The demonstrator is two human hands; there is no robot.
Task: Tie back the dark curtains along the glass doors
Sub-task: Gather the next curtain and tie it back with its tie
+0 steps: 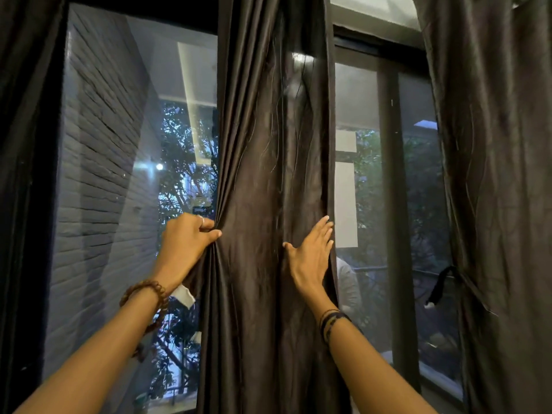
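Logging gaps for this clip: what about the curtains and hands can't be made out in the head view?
- Curtain tops and rod: cut off by the top edge.
- Middle curtain hem: cut off by the bottom edge.
- Left hand fingertips: buried in the gathered fabric.
- Right hand palm: pressed flat against the curtain, unseen.
- Black tie on the right curtain: whether knotted or just hanging is too dim to tell.
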